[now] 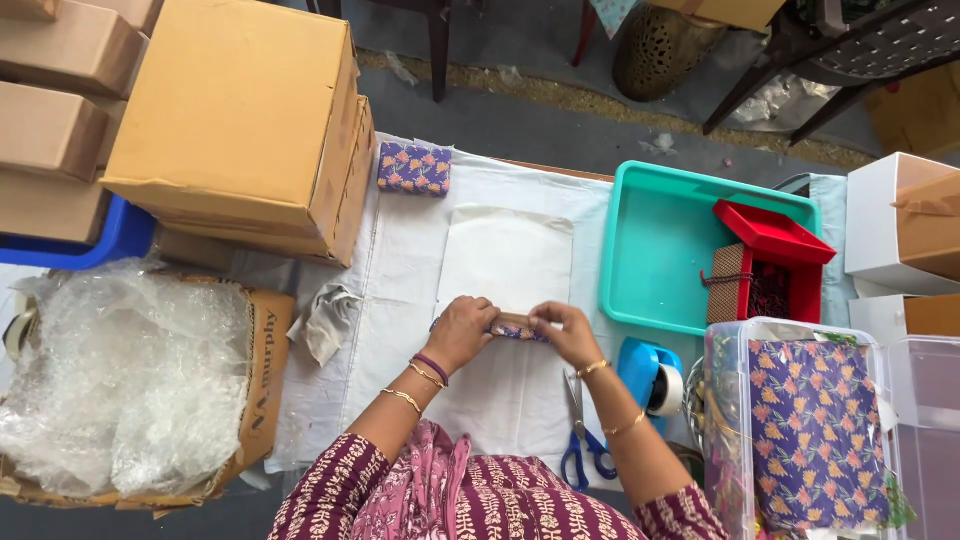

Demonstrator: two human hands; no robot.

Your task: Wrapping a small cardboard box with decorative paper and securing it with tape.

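While both hands are meeting at the middle of the worktop (pixel 400 300), the person is holding a small patterned box (pixel 518 328) between them, just above a sheet of white paper (pixel 505 262) lying flat on the cloth cover. Left hand (pixel 462 330) is clamped on the left end of the box, fingers curled over its top; right hand (pixel 565 335) is clamped on the right end, thumb and fingertips pinching the upper edge. Most of the box is hidden by the fingers, so only a strip of tan edge and floral print is showing. Blue-handled scissors (pixel 583 440) are lying just right of the forearms, and a blue tape dispenser (pixel 652 375) is sitting beside them, both near the right hand. A second patterned box (pixel 414 167) is resting at the far edge of the cloth. A teal tray (pixel 660 250) is holding a red open box (pixel 775 262) to the right; a clear tub (pixel 800 430) with printed fabric is standing nearer the person. Stacked cardboard cartons (pixel 240 120) and a carton of bubble wrap (pixel 130 385) are occupying the left side. Judged from this grip, doing the handling well is calling for even pressure from both ends, keeping the box level and square to the sheet, and keeping fingertips off the edge being pressed.
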